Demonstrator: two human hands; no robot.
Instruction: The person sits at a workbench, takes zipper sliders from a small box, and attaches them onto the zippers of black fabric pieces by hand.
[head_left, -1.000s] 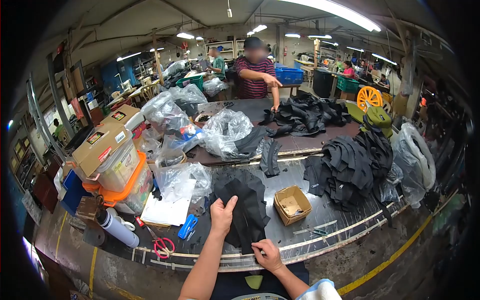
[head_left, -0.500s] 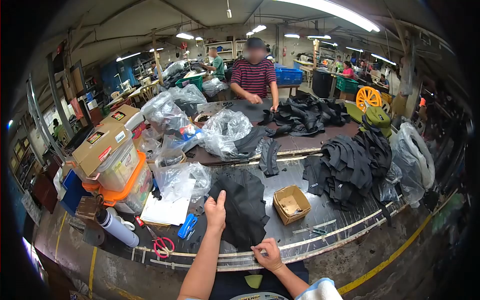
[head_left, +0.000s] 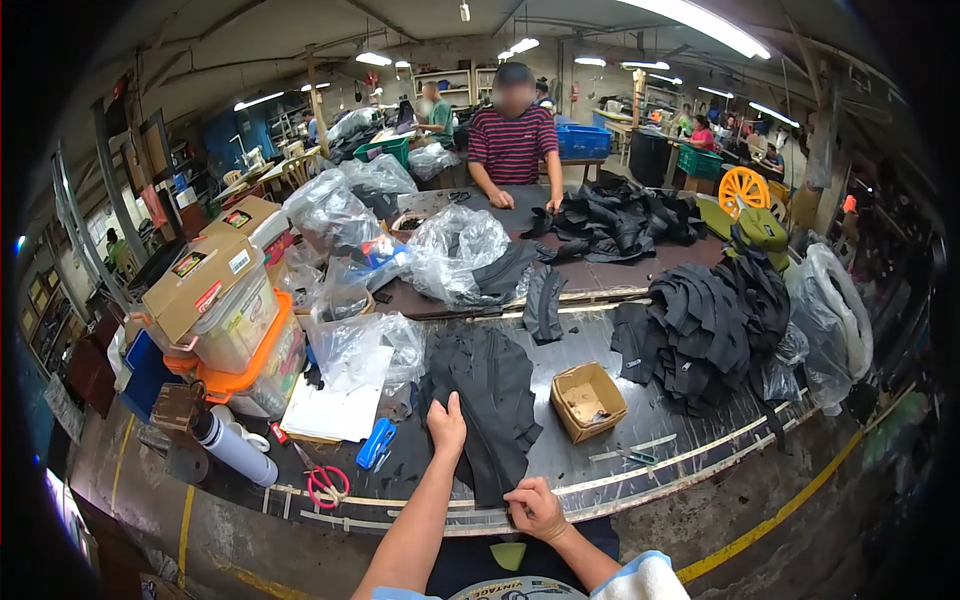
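A black fabric piece [head_left: 488,410], with what looks like a zipper seam along it, lies lengthwise in front of me over more dark pieces. My left hand [head_left: 447,428] is closed on its left edge, thumb up on top. At the near end, by the table edge, my right hand [head_left: 537,508] pinches the fabric's lower corner between thumb and fingers. An open cardboard box [head_left: 588,402] with small bits inside stands to the right. Left of my left hand lie a blue stapler [head_left: 376,444] and pink-handled scissors [head_left: 326,486].
A large heap of black zippered pieces [head_left: 705,335] sits at right. Clear plastic bags [head_left: 455,250], white paper [head_left: 338,405], a lidded storage bin [head_left: 270,370] and a grey bottle [head_left: 235,452] crowd the left. Across the table, a person in a striped shirt [head_left: 512,145] handles black fabric.
My left hand has moved down, and the fabric lies flatter with its seam side showing. My right hand stays at the near corner. The person opposite has lowered a hand to the table.
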